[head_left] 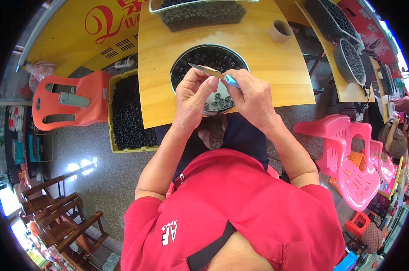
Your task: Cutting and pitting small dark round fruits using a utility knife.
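In my right hand (253, 92) is a small knife (210, 71) with a light blue handle, its blade pointing left across my left fingertips. My left hand (191, 95) is closed, thumb against fingers under the blade; whatever it pinches is hidden. Both hands are over the near part of a round bowl (209, 45). Many small dark round pieces (218, 58) fill the bowl's far side. Nearer me, on its pale bottom, lie several ring-like pieces (219, 100) with holes in their middles.
The bowl stands on a wooden table (285, 81) with a clear tub (204, 16) of dark pieces and a tape roll (281, 31). A yellow crate (134, 149) of dark pieces sits left, beside an orange chair (93, 97). Pink chairs (349, 171) stand right.
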A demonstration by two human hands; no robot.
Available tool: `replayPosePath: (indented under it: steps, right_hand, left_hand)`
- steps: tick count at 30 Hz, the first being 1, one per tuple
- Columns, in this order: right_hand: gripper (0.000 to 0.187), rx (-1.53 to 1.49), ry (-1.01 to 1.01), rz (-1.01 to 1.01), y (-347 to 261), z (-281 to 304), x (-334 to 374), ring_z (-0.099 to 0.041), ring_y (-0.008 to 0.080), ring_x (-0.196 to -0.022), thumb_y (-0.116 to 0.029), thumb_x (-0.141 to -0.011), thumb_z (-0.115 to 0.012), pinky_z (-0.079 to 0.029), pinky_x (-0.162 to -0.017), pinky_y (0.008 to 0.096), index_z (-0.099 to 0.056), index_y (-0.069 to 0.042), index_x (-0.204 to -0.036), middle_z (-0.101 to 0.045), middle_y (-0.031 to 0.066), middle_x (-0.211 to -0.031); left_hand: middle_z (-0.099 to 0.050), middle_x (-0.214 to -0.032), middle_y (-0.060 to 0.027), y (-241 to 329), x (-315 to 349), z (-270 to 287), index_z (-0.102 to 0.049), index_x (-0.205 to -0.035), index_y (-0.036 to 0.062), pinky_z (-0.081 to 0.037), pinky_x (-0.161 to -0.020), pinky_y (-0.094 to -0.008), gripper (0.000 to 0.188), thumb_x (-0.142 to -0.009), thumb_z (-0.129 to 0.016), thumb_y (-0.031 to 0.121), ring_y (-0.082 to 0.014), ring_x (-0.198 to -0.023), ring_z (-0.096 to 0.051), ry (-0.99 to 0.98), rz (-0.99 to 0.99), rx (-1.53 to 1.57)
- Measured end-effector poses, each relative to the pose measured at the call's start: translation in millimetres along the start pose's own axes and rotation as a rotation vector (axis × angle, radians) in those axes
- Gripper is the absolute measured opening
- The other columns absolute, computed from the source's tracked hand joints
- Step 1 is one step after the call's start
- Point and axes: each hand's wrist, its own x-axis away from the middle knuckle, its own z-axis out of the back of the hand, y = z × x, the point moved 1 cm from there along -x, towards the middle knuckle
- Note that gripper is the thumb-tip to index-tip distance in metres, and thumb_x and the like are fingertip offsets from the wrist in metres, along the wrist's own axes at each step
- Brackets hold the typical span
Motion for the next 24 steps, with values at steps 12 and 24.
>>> replayPosePath:
  steps: [12,24]
  right_hand:
    - [0.015,-0.459,0.017,-0.300,-17,5,-13,-0.057,0.0072,-0.069,-0.014,-0.090,-0.064,-0.046,-0.062,0.0220,-0.063,0.000,-0.097,-0.062,0.0012,-0.075]
    - [0.018,-0.748,-0.066,-0.483,-16,3,-12,-0.054,0.0084,-0.064,-0.019,-0.089,-0.067,-0.043,-0.057,0.0248,-0.061,-0.002,-0.094,-0.056,-0.0021,-0.073]
  left_hand:
    - [-0.060,-0.096,-0.0026,12,5,1,-0.065,-0.101,-0.0011,-0.045,-0.081,-0.0225,0.015,-0.087,-0.067,0.005,-0.0092,-0.089,-0.056,-0.027,-0.055,-0.009]
    - [-0.058,-0.095,-0.0030,13,8,0,-0.062,-0.101,-0.0002,-0.045,-0.083,-0.0230,0.014,-0.088,-0.064,0.003,-0.0102,-0.091,-0.057,-0.085,-0.130,-0.048]
